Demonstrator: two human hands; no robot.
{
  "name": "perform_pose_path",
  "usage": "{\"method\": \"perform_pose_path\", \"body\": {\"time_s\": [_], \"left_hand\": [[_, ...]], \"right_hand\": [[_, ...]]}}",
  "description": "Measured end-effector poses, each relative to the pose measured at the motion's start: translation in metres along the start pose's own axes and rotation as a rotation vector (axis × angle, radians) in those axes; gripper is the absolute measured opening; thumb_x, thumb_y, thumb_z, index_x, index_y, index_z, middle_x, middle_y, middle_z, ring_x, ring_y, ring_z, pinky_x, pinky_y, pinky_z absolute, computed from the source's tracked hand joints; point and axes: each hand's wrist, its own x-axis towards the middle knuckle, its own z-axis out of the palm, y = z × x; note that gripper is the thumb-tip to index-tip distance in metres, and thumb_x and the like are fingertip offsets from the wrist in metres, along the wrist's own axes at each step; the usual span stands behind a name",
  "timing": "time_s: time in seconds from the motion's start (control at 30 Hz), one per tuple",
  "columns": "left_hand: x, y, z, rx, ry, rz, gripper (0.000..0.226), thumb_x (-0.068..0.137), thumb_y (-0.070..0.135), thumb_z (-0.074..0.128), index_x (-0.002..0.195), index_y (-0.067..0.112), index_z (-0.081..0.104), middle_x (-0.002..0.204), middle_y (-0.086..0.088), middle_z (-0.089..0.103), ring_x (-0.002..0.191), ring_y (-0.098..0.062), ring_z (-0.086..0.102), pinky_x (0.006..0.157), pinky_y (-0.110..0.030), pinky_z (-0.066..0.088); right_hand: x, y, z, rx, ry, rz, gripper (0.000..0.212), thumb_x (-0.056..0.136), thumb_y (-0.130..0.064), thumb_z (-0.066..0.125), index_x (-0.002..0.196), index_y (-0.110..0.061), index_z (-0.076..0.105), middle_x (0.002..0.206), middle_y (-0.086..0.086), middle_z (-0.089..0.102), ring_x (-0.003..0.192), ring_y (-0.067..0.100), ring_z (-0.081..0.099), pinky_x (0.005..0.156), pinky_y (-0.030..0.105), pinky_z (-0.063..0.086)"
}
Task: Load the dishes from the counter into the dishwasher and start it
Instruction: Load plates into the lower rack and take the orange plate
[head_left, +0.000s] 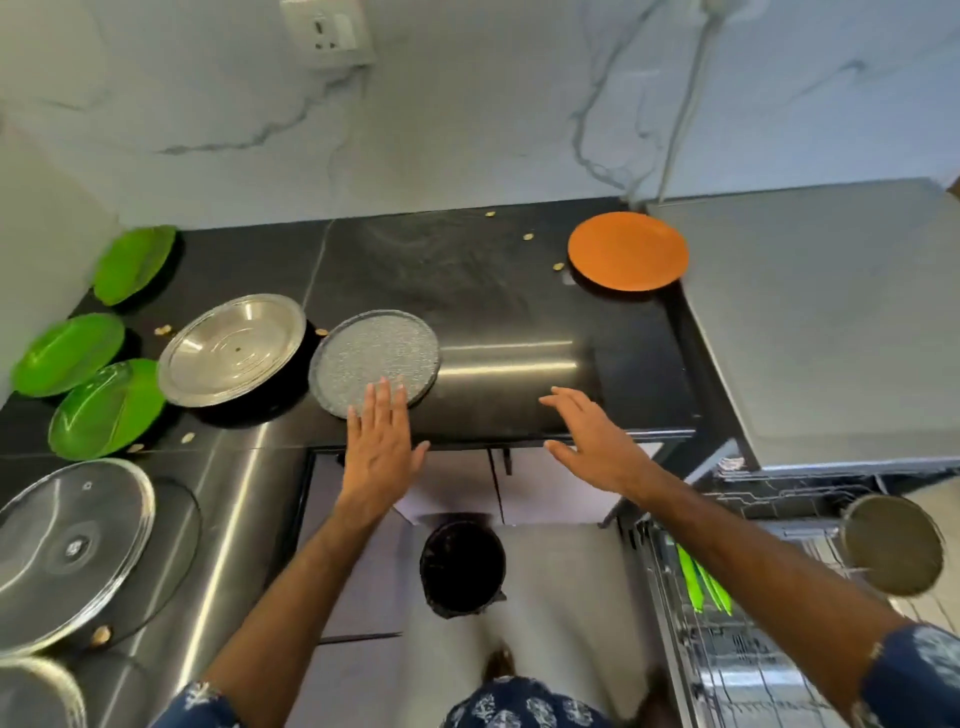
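We are standing at the black counter (509, 291) and we are reaching for the next dish, the grey speckled plate (375, 358), which is lying flat near the front edge of the counter. Our left hand (382, 441) is flat with straight fingers and is grasping nothing; its fingertips are lying over the near rim of this plate. Our right hand (597, 441) is also released and empty, hovering to the right of the grey plate, above the counter's front edge. We judge that the loading is only partly done: green plates are already standing in the dishwasher rack (727, 649), which is far to the right of the grey plate and lower. The next move is probably asking us to slide the plate over the edge so the fingers can go under its rim. To the left of the grey plate, almost touching it, the steel plate (231, 349) is lying, so there is little room on that side. To the right the counter is bare until the orange plate (627, 250), well apart, so this way is free for carrying.
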Motion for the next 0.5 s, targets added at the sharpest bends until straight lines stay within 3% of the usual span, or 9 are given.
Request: {"method": "perform_pose_path", "body": {"time_s": [0.13,0.2,0.3,0.37,0.43,0.5], "left_hand": [[0.004,-0.05,0.013,0.002,-0.147,-0.01,0.084,0.09,0.048,0.064,0.154,0.005,0.029,0.159,-0.016,0.031,0.149,-0.034,0.027,0.115,-0.062,0.027],[0.004,-0.055,0.015,0.023,-0.16,0.012,0.077,0.088,0.04,0.069,0.151,0.008,0.037,0.153,-0.012,0.04,0.144,-0.031,0.036,0.112,-0.06,0.032],[0.0,-0.053,0.014,0.079,-0.052,0.073,0.051,0.078,0.012,0.075,0.126,0.015,0.058,0.122,-0.006,0.058,0.112,-0.029,0.057,0.099,-0.056,0.044],[-0.003,-0.05,0.016,0.099,0.055,0.152,0.039,0.072,0.0,0.072,0.105,0.018,0.06,0.101,-0.003,0.056,0.09,-0.026,0.055,0.084,-0.045,0.045],[-0.006,-0.041,0.016,0.103,0.12,0.277,0.03,0.075,0.0,0.07,0.093,0.019,0.057,0.089,-0.001,0.052,0.079,-0.024,0.049,0.073,-0.038,0.039],[-0.013,-0.025,0.013,0.054,0.181,0.417,0.02,0.08,0.005,0.068,0.089,0.019,0.057,0.084,0.0,0.052,0.074,-0.024,0.046,0.067,-0.038,0.035]], "right_hand": [[0.038,-0.029,0.022,0.066,-0.105,0.058,0.057,0.095,-0.025,0.061,0.147,-0.018,0.038,0.157,0.004,0.029,0.144,0.021,0.03,0.118,0.035,0.029],[0.051,-0.036,0.029,0.086,-0.122,0.092,0.055,0.096,-0.025,0.061,0.146,-0.016,0.04,0.153,0.004,0.033,0.141,0.021,0.034,0.116,0.033,0.031],[0.064,-0.04,0.037,0.055,-0.072,0.137,0.048,0.095,-0.025,0.061,0.14,-0.015,0.047,0.143,0.005,0.043,0.133,0.023,0.039,0.111,0.033,0.034],[0.067,-0.041,0.045,0.09,-0.023,0.203,0.041,0.095,-0.027,0.061,0.133,-0.015,0.053,0.13,0.004,0.05,0.123,0.022,0.044,0.107,0.037,0.04],[0.065,-0.046,0.051,0.255,0.005,0.32,0.038,0.096,-0.031,0.061,0.129,-0.013,0.054,0.116,0.004,0.057,0.108,0.018,0.055,0.098,0.038,0.048],[0.061,-0.056,0.055,0.575,0.01,0.486,0.043,0.096,-0.034,0.062,0.13,-0.01,0.049,0.111,0.008,0.06,0.092,0.018,0.064,0.087,0.04,0.056]]}}
